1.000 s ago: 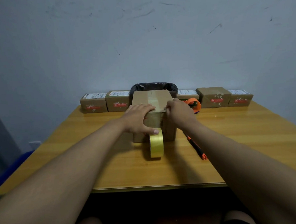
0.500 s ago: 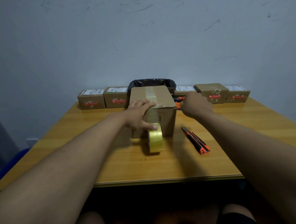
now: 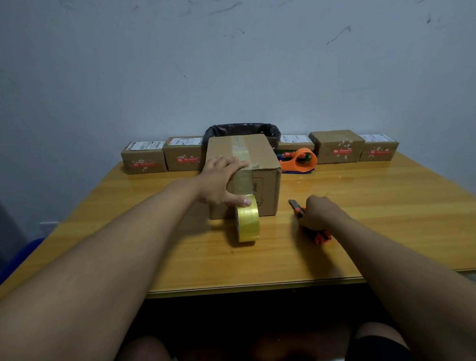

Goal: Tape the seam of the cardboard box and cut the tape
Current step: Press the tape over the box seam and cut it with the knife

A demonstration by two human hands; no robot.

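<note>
On the yellow worktop [image 3: 370, 201], the cardboard box [image 3: 260, 162] sits mid-table with tape along its top seam. Left hand [image 3: 221, 181] lies flat-fingered on its near edge, thumb touching the tape roll [image 3: 247, 221] standing against the box front. Right hand [image 3: 317, 213] curls around the orange utility knife [image 3: 297, 206] just right of the box.

Head view, single camera, wide-angle. Position: worn on the person's head, seated at the near edge of the tabletop [image 3: 371, 228]. Facing: forward and down, square to the wall [image 3: 225, 70] behind the far edge. Range: close; both forearms enter from the bottom corners, knees visible under the near edge. Coverage: whole tabletop width, wall filling the upper half. No second view.
</note>
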